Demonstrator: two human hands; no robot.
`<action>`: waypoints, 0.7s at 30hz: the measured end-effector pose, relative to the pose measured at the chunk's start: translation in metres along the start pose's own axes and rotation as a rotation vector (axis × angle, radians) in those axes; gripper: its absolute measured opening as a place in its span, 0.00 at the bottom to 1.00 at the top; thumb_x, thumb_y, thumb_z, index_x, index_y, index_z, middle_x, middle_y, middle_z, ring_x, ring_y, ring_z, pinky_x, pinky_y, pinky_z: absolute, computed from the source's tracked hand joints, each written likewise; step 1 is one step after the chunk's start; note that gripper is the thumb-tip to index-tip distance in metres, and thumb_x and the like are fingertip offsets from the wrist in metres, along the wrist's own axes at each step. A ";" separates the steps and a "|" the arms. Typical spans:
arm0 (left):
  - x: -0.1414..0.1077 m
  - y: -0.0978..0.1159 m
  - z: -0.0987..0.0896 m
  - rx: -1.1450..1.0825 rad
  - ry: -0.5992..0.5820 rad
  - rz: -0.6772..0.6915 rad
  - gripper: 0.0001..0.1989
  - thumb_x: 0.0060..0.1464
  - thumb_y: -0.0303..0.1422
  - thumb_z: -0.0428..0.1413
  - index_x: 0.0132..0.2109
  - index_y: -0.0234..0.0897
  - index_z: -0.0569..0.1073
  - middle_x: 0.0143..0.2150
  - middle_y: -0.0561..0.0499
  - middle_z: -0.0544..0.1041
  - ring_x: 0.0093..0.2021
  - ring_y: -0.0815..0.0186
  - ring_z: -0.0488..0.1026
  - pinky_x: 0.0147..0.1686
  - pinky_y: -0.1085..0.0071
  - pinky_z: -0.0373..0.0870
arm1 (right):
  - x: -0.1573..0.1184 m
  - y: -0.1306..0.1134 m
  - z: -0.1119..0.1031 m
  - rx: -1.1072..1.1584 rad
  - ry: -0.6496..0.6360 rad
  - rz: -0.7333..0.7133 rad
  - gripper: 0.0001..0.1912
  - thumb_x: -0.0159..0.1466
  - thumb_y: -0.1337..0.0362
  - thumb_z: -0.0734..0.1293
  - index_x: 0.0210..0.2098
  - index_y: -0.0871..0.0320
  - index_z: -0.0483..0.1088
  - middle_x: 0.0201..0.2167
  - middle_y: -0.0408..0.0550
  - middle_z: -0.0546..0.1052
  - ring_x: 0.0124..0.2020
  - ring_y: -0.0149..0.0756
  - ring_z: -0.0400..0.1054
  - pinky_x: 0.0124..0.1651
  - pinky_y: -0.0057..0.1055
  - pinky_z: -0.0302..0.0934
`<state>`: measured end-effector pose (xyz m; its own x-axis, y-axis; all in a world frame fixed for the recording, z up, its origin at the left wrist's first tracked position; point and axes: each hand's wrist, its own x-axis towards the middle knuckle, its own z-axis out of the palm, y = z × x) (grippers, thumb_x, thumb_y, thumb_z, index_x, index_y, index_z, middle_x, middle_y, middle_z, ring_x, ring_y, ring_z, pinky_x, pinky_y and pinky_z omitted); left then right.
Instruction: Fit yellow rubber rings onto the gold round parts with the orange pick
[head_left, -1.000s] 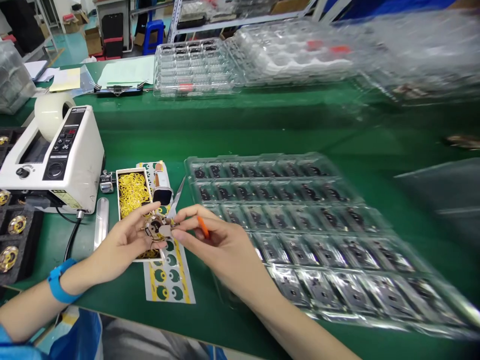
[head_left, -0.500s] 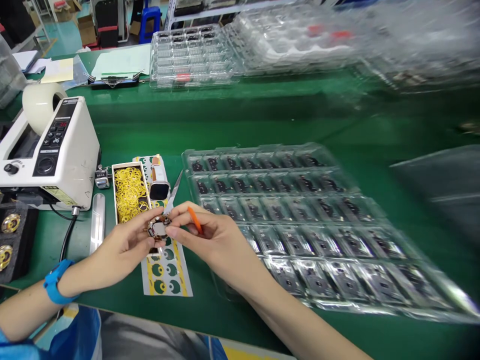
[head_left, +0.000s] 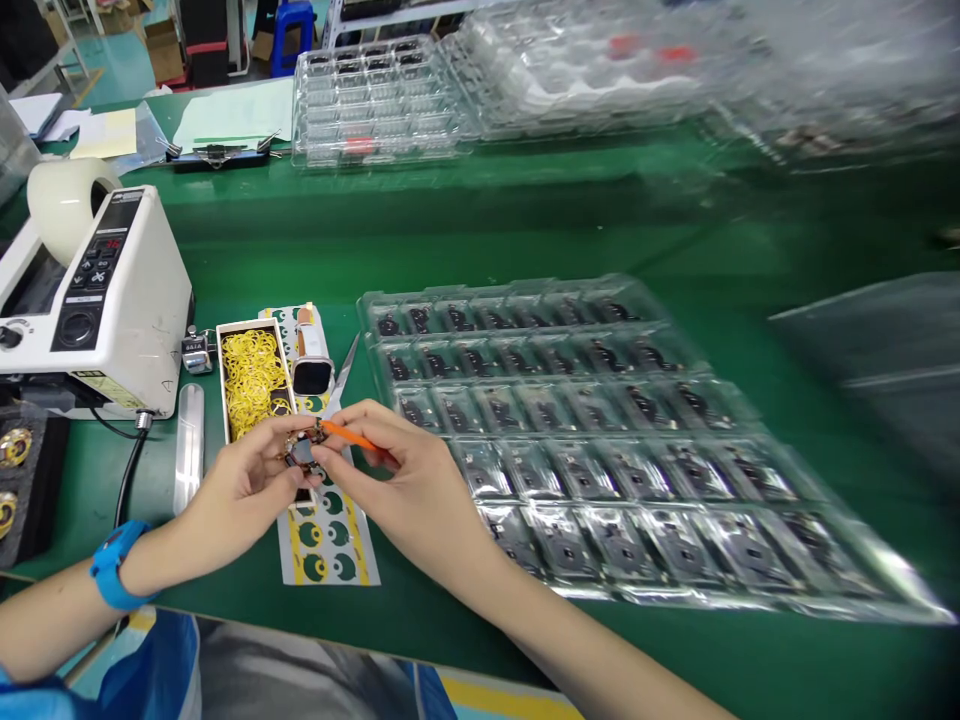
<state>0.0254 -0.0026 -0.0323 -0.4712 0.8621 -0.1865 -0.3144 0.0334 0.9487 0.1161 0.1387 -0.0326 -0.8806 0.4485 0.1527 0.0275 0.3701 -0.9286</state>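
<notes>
My left hand [head_left: 241, 488] pinches a small round electronic part [head_left: 300, 452] between thumb and fingers, its light flat face turned up. Closed around a thin orange stick tool [head_left: 352, 437], my right hand [head_left: 420, 492] brings the tool's tip to the part's upper edge. The right fingertips touch or nearly touch the part's right side. Just beyond the hands stands a white box of yellow rings [head_left: 255, 385]. A strip of yellow-and-white die-cut stickers [head_left: 330, 560] lies partly beneath the hands. A silver pointed blade [head_left: 345, 370] shows past my right fingers, its lower end hidden.
A large clear tray [head_left: 570, 440] of dark parts fills the right side. At left are a white tape dispenser [head_left: 127, 300], a tally counter [head_left: 198, 350] and black foam [head_left: 45, 490] with round gold parts. A smartwatch [head_left: 311, 372] lies by the box. Clear trays [head_left: 375, 105] sit behind.
The orange stick has swung from pointing up beside my right fingers to lying across toward the round part, tip at its edge. My view has shifted slightly.
</notes>
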 end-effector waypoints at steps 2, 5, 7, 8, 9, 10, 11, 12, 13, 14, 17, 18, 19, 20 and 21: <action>0.000 0.000 0.000 -0.012 -0.006 0.010 0.17 0.59 0.24 0.52 0.52 0.46 0.70 0.44 0.52 0.75 0.41 0.71 0.72 0.44 0.76 0.70 | 0.000 -0.001 -0.001 -0.011 -0.009 0.005 0.06 0.60 0.66 0.65 0.27 0.58 0.71 0.30 0.45 0.72 0.28 0.30 0.65 0.26 0.27 0.55; 0.000 0.001 0.000 0.017 -0.016 0.033 0.18 0.59 0.23 0.51 0.53 0.48 0.70 0.45 0.53 0.74 0.42 0.71 0.73 0.46 0.76 0.70 | -0.001 0.000 -0.002 -0.024 0.002 0.003 0.06 0.60 0.66 0.65 0.27 0.58 0.71 0.30 0.45 0.72 0.28 0.29 0.64 0.26 0.27 0.55; 0.000 0.001 0.000 0.048 -0.017 0.044 0.18 0.60 0.23 0.51 0.53 0.49 0.70 0.45 0.54 0.74 0.43 0.71 0.73 0.46 0.76 0.70 | 0.000 0.001 -0.001 -0.039 0.012 -0.006 0.06 0.60 0.67 0.65 0.27 0.58 0.71 0.30 0.44 0.72 0.27 0.29 0.64 0.25 0.26 0.55; 0.000 0.001 0.000 0.055 -0.015 0.046 0.18 0.59 0.24 0.51 0.53 0.48 0.70 0.45 0.53 0.75 0.43 0.71 0.73 0.46 0.77 0.70 | 0.000 0.001 -0.001 -0.050 0.015 -0.012 0.06 0.60 0.67 0.65 0.27 0.58 0.71 0.30 0.44 0.72 0.26 0.29 0.64 0.25 0.26 0.54; 0.000 0.001 0.000 0.057 -0.012 0.041 0.18 0.59 0.24 0.51 0.53 0.47 0.70 0.45 0.53 0.75 0.43 0.70 0.73 0.45 0.77 0.70 | 0.000 0.001 -0.001 -0.060 0.018 -0.020 0.05 0.60 0.68 0.65 0.27 0.58 0.71 0.30 0.44 0.72 0.26 0.29 0.64 0.25 0.26 0.54; 0.001 0.001 0.001 0.055 -0.002 0.034 0.16 0.59 0.24 0.51 0.53 0.45 0.70 0.44 0.52 0.75 0.43 0.70 0.73 0.44 0.77 0.71 | 0.000 0.001 0.000 -0.070 0.024 -0.032 0.05 0.60 0.68 0.65 0.27 0.58 0.71 0.30 0.44 0.72 0.26 0.29 0.64 0.25 0.26 0.54; 0.002 0.001 0.002 0.051 0.016 0.025 0.15 0.59 0.25 0.52 0.52 0.43 0.70 0.44 0.51 0.76 0.42 0.69 0.74 0.43 0.77 0.72 | -0.001 0.001 0.001 -0.083 0.030 -0.048 0.05 0.60 0.69 0.65 0.27 0.58 0.71 0.30 0.44 0.72 0.27 0.29 0.64 0.25 0.26 0.54; 0.003 0.001 0.003 0.046 0.042 0.015 0.13 0.59 0.26 0.53 0.50 0.41 0.71 0.42 0.50 0.76 0.40 0.69 0.74 0.41 0.77 0.72 | -0.001 0.001 0.002 -0.097 0.033 -0.066 0.05 0.60 0.70 0.65 0.28 0.58 0.71 0.30 0.44 0.72 0.27 0.29 0.64 0.25 0.26 0.54; 0.004 0.002 0.004 0.042 0.077 0.003 0.11 0.58 0.27 0.54 0.48 0.38 0.71 0.41 0.49 0.77 0.38 0.70 0.75 0.39 0.77 0.73 | -0.002 0.001 0.003 -0.113 0.040 -0.087 0.05 0.60 0.70 0.65 0.28 0.58 0.70 0.30 0.44 0.72 0.27 0.29 0.64 0.25 0.26 0.54; 0.005 0.003 0.006 0.037 0.117 -0.006 0.09 0.58 0.28 0.55 0.47 0.37 0.71 0.38 0.49 0.77 0.35 0.70 0.75 0.38 0.78 0.74 | -0.003 0.001 0.005 -0.133 0.052 -0.113 0.05 0.61 0.71 0.65 0.28 0.58 0.70 0.29 0.44 0.72 0.27 0.30 0.64 0.25 0.27 0.54; 0.007 0.005 0.009 0.002 0.205 -0.037 0.09 0.55 0.30 0.58 0.44 0.35 0.71 0.32 0.51 0.77 0.30 0.71 0.75 0.34 0.79 0.75 | -0.005 0.002 0.008 -0.178 0.097 -0.175 0.04 0.62 0.70 0.64 0.30 0.58 0.67 0.29 0.44 0.70 0.28 0.31 0.63 0.27 0.27 0.54; 0.007 0.007 0.009 -0.014 0.215 -0.048 0.09 0.54 0.30 0.59 0.43 0.35 0.71 0.31 0.52 0.77 0.29 0.71 0.75 0.33 0.79 0.76 | -0.005 0.002 0.008 -0.181 0.109 -0.175 0.04 0.62 0.70 0.65 0.31 0.58 0.66 0.29 0.44 0.70 0.28 0.31 0.63 0.27 0.28 0.54; 0.007 0.008 0.009 -0.030 0.218 -0.054 0.10 0.53 0.31 0.60 0.43 0.35 0.72 0.30 0.52 0.77 0.29 0.71 0.75 0.32 0.79 0.76 | -0.005 0.001 0.008 -0.178 0.107 -0.163 0.03 0.62 0.69 0.65 0.32 0.58 0.65 0.29 0.44 0.69 0.27 0.31 0.62 0.27 0.27 0.54; 0.007 0.009 0.010 -0.043 0.218 -0.055 0.10 0.52 0.31 0.60 0.43 0.35 0.72 0.30 0.52 0.77 0.28 0.71 0.75 0.32 0.79 0.76 | -0.004 0.001 0.008 -0.171 0.090 -0.143 0.03 0.62 0.68 0.65 0.32 0.58 0.65 0.29 0.43 0.69 0.27 0.30 0.61 0.27 0.27 0.53; 0.007 0.010 0.010 -0.052 0.215 -0.053 0.10 0.52 0.31 0.61 0.42 0.35 0.72 0.31 0.52 0.77 0.28 0.71 0.75 0.32 0.79 0.77 | -0.004 0.001 0.007 -0.163 0.067 -0.124 0.02 0.62 0.68 0.65 0.32 0.57 0.65 0.28 0.43 0.68 0.26 0.30 0.60 0.27 0.27 0.53</action>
<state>0.0272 0.0085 -0.0219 -0.6163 0.7318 -0.2909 -0.3827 0.0446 0.9228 0.1158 0.1316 -0.0361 -0.8487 0.4425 0.2897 0.0016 0.5499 -0.8353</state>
